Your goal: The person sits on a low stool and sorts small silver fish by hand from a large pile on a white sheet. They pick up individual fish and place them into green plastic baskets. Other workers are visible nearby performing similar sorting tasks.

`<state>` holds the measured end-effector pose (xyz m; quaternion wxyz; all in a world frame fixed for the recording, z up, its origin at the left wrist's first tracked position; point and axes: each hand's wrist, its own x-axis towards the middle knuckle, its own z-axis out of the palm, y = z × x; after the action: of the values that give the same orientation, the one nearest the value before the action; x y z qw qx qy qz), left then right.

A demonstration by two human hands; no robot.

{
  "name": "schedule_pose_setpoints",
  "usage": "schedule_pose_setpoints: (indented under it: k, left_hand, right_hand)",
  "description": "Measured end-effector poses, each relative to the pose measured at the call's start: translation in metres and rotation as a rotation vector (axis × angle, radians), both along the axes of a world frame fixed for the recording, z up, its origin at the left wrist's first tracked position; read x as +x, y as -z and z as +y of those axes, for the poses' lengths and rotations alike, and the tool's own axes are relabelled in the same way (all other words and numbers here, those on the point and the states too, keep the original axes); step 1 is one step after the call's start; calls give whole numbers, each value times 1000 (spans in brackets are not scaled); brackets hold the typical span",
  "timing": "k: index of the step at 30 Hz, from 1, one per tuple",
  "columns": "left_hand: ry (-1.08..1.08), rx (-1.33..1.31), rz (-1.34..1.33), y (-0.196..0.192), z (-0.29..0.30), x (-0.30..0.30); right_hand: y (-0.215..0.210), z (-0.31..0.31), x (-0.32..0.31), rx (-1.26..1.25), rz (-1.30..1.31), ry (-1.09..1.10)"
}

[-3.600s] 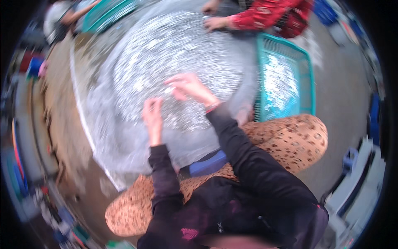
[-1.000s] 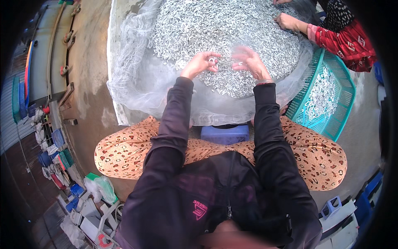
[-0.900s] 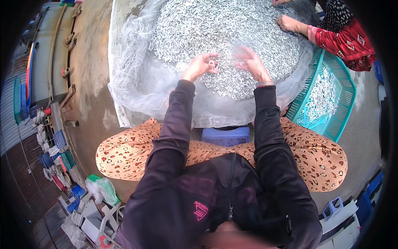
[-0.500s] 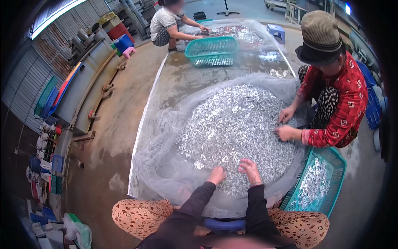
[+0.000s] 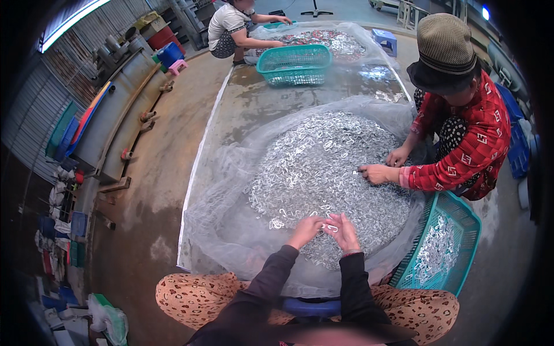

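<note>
A wide heap of small silvery S-shaped metal hooks [image 5: 323, 173] lies on a sheet of translucent netting [image 5: 216, 196] in front of me. At the heap's near edge my two hands almost meet. My left hand [image 5: 306, 232] is closed in a pinch, and what is between its fingertips is too small to make out. My right hand [image 5: 344, 235] has its palm turned toward the left one and holds a pale S-shaped hook [image 5: 331, 228] at its fingers. A few brighter hooks [image 5: 277, 223] lie loose just beyond my left hand.
At the right a co-worker in a red patterned shirt [image 5: 456, 161] reaches into the same heap. A green basket [image 5: 470, 245] with hooks stands by my right knee. Farther off are another green basket [image 5: 294, 64], a second heap [image 5: 340, 45] and a crouching person [image 5: 231, 32].
My hands have come together and slightly up, with a hook now showing at my right fingers. The red-shirted co-worker's near hand has moved left over the heap. The far person's arms have spread apart.
</note>
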<state>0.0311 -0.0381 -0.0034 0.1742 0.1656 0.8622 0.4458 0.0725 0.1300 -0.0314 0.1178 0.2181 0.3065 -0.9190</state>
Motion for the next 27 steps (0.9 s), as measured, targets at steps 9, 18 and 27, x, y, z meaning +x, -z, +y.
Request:
schedule_pose_setpoints:
  k: [9,18,27]
  left_hand:
    - [-187,-48,202,-20,18,-10]
    - [-46,-158,95,70,39,35]
    - [-149,553,-810,-6,42,3]
  right_hand:
    - [-2,23,-2,-569,-44,366]
    - [-12,63,12,-626,-21,546]
    - [-34,74,13,-322,174,451]
